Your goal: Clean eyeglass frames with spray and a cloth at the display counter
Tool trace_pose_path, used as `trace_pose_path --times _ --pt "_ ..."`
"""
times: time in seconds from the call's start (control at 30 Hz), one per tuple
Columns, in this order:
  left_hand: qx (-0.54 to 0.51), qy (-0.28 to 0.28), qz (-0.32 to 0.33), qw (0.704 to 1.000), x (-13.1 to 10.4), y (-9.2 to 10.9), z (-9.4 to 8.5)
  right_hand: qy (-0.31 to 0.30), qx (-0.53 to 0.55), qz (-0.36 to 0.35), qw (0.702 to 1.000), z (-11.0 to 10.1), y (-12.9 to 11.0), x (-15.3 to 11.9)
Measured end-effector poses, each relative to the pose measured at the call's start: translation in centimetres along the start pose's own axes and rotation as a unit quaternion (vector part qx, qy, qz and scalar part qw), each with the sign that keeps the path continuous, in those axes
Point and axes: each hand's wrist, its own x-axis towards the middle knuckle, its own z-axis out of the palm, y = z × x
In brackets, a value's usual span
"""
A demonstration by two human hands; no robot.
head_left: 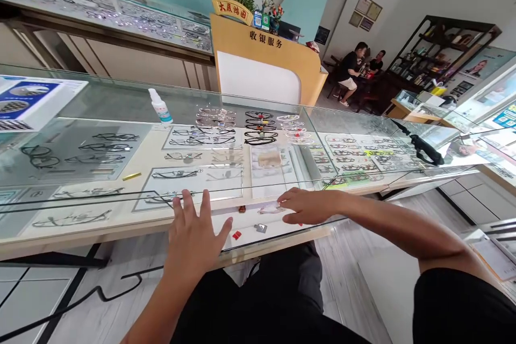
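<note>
"What lies between your hands?"
"A small packet [237,235] and a flat piece [260,228], at lower centre, between my left hand [196,236] and my right hand [306,206]."
"And beyond?"
"Rows of eyeglasses [260,134] across the middle of my desk [80,242], a spray bottle [162,110] upper left of centre, a box [56,102] at the left edge, a handled device [425,149] towards the right. Behind the desk, top centre: a cashier stand [262,75]."

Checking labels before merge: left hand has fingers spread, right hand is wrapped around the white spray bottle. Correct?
No: the right hand is at the near edge of the glass counter, apart from the white spray bottle, which stands farther back, as the head view shows. The left hand does have its fingers spread.
</note>
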Motion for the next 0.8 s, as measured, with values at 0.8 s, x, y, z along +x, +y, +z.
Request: trace_pose_path --times 0.8 --pt "-0.034 0.002 -0.017 0.999 -0.7 -1.1 1.7 0.274 -0.155 0.306 0.898 2.6 25.5 18.0"
